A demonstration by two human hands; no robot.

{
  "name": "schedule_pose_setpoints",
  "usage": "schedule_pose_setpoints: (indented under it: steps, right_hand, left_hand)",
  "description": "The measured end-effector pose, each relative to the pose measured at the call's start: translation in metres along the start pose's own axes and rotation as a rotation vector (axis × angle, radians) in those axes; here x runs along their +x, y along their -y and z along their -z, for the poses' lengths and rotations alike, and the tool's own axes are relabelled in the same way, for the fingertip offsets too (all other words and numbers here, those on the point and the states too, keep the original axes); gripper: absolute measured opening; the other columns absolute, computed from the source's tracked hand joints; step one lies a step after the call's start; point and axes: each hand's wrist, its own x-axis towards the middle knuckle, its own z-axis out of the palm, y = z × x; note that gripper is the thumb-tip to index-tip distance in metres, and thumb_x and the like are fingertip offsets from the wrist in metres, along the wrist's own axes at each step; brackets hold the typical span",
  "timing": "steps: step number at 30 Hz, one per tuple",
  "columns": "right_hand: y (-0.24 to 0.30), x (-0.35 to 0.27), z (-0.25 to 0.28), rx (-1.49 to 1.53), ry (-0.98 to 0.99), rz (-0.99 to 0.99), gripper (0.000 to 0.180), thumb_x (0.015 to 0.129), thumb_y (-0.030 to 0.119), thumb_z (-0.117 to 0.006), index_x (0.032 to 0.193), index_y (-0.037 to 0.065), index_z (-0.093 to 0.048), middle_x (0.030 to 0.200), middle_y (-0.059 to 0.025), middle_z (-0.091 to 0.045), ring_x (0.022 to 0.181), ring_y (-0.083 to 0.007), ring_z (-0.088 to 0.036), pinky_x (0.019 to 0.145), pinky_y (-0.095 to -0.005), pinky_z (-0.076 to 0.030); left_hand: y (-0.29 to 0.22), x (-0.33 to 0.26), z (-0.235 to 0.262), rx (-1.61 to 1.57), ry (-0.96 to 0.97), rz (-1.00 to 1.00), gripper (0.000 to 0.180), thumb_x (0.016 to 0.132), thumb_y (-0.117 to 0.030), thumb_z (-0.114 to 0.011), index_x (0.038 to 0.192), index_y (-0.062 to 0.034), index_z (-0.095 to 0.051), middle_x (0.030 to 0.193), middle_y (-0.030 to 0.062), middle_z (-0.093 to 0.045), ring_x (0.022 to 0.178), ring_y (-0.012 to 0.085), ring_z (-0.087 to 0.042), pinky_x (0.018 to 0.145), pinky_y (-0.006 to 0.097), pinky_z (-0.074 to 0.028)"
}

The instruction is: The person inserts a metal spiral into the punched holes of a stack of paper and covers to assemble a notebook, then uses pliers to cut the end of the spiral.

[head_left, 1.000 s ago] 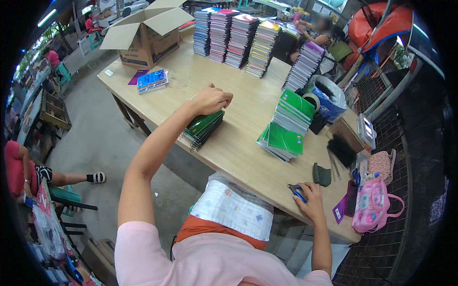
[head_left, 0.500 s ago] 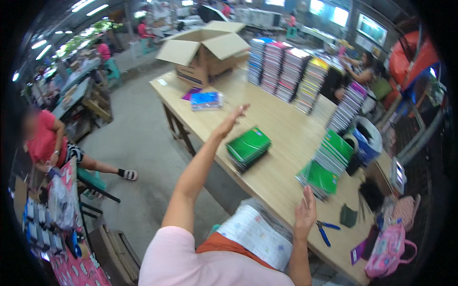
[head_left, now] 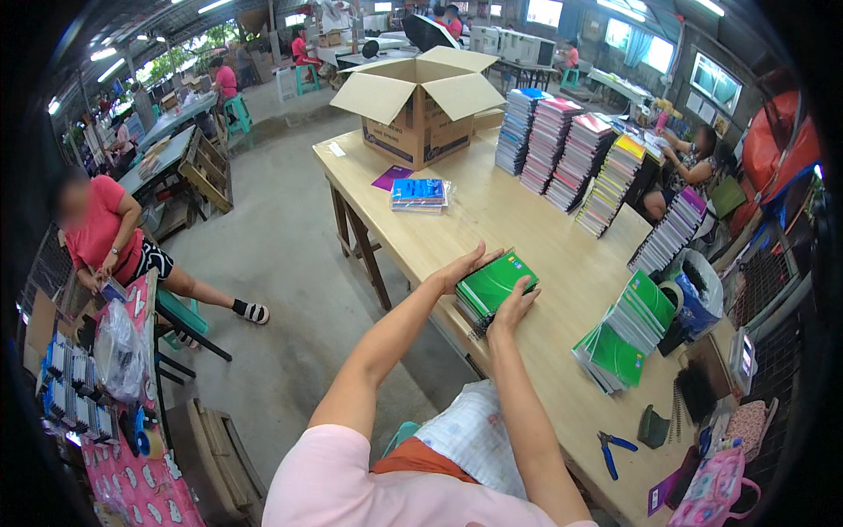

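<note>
A stack of green spiral-bound notebooks [head_left: 493, 283] rests near the table's left edge, between my two hands. My left hand [head_left: 464, 266] presses along its far left side, fingers stretched over the edge. On the near right side my right hand [head_left: 513, 309] grips the stack, thumb and fingers around the corner. Farther right lie more green notebooks [head_left: 616, 356], fanned and leaning over one another. Blue-handled pliers [head_left: 612, 451] lie on the table to the right of my right forearm.
An open cardboard box [head_left: 417, 123] stands at the table's far end, near a plastic-wrapped blue notebook pack [head_left: 418, 194]. Tall notebook stacks [head_left: 566, 154] line the far right side. A pink bag [head_left: 716, 487] lies near right. Co-workers sit left and beyond the table.
Both hands have come together onto the green notebook stack, the right one from beside the fanned notebooks. The view has shifted, so the scene sits differently in it.
</note>
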Motion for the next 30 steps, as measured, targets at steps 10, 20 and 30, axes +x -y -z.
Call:
schedule_pose_setpoints:
  steps: [10, 20, 30]
  right_hand:
    - [0.036, -0.057, 0.118, 0.24, 0.236, -0.007, 0.073, 0.095, 0.026, -0.063, 0.156, 0.01, -0.026, 0.154, -0.0181, -0.031, 0.134, -0.0279, -0.041, 0.109, -0.0428, -0.035]
    - [0.085, -0.1, 0.22, -0.577, 1.478, 0.142, 0.057, 0.089, 0.022, -0.074, 0.14, 0.008, -0.054, 0.112, -0.0095, -0.067, 0.086, -0.0154, -0.064, 0.08, -0.0308, -0.053]
    - [0.134, -0.062, 0.424, -0.786, -0.025, 0.304, 0.017, 0.088, 0.008, -0.067, 0.102, 0.001, -0.071, 0.091, -0.0092, -0.071, 0.079, -0.018, -0.066, 0.071, -0.0325, -0.052]
  left_hand:
    - [-0.316, -0.152, 0.124, 0.0, -0.918, -0.693, 0.047, 0.099, -0.03, -0.056, 0.134, 0.0001, -0.047, 0.106, 0.0128, -0.063, 0.091, 0.0193, -0.06, 0.088, 0.037, -0.053]
    - [-0.14, -0.063, -0.167, 0.382, 0.001, -0.292, 0.051, 0.094, -0.023, -0.064, 0.138, -0.0022, -0.053, 0.122, 0.0117, -0.063, 0.1, 0.0192, -0.065, 0.084, 0.034, -0.055]
    - [0.013, 0.096, -0.288, 1.07, 0.318, -0.734, 0.029, 0.079, 0.0, -0.07, 0.107, -0.0104, -0.071, 0.112, 0.0103, -0.065, 0.104, 0.033, -0.061, 0.092, 0.041, -0.051]
